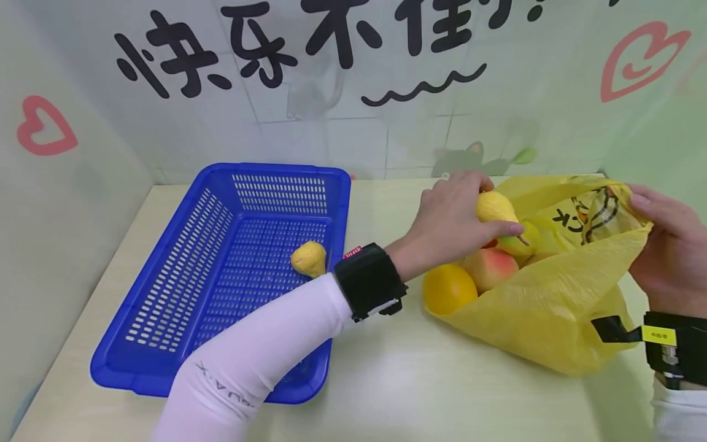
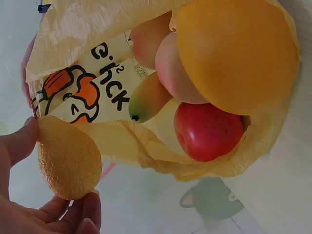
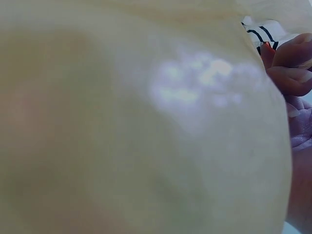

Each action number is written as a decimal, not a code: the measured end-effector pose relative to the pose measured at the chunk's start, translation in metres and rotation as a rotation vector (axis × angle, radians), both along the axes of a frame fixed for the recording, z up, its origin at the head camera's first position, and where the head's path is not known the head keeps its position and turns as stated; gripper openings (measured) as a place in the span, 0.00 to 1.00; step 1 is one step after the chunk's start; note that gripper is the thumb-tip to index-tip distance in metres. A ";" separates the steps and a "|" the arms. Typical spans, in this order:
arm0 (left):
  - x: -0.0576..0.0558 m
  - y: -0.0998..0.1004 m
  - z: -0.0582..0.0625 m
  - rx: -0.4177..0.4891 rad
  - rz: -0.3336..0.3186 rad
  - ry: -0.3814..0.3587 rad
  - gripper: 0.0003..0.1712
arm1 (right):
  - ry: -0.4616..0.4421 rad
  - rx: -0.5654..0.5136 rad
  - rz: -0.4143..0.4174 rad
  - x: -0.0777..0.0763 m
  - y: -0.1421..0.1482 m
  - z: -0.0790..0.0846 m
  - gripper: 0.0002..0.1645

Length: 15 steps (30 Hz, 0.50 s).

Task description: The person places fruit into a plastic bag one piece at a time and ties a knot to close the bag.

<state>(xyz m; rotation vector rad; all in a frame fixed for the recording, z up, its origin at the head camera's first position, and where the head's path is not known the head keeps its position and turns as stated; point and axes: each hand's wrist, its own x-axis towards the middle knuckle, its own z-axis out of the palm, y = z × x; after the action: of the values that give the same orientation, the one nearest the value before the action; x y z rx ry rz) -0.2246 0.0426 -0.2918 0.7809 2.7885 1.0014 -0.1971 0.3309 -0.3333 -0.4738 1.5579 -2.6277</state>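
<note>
My left hand (image 1: 450,215) pinches a yellow pear (image 1: 495,207) with a thin stem, just above the mouth of a yellow plastic bag (image 1: 552,319). In the left wrist view, thumb and fingertips grip the pear at its two ends. The bag's upper edge is held by my right hand (image 1: 671,245), thumb over the plastic. Inside the bag lie a large orange (image 1: 450,288), a pinkish peach (image 1: 488,270), a red apple (image 2: 209,131) and a green-tipped mango (image 2: 151,100). Bag plastic fills most of the right wrist view.
A blue slotted basket (image 1: 342,202) stands on the left of the pale table (image 1: 386,368), with another yellow pear (image 1: 309,258) inside by its right wall. My left forearm crosses over the basket. A printed wall (image 1: 353,141) borders the table at the back.
</note>
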 end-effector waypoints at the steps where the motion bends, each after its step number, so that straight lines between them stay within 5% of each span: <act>1: 0.000 0.003 -0.002 -0.018 0.004 0.001 0.37 | 0.009 0.020 -0.024 0.000 -0.001 0.000 0.27; 9: -0.002 0.031 -0.016 -0.169 0.002 0.017 0.38 | 0.019 -0.020 -0.010 -0.002 -0.001 -0.006 0.28; 15: -0.001 0.043 -0.023 -0.203 -0.068 0.026 0.37 | 0.005 -0.015 0.047 -0.002 0.002 -0.007 0.26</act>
<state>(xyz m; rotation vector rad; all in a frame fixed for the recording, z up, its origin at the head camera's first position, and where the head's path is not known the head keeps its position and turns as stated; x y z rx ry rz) -0.2252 0.0858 -0.3152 0.8586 2.8062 0.6891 -0.1989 0.3328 -0.3403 -0.5115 1.5106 -2.6067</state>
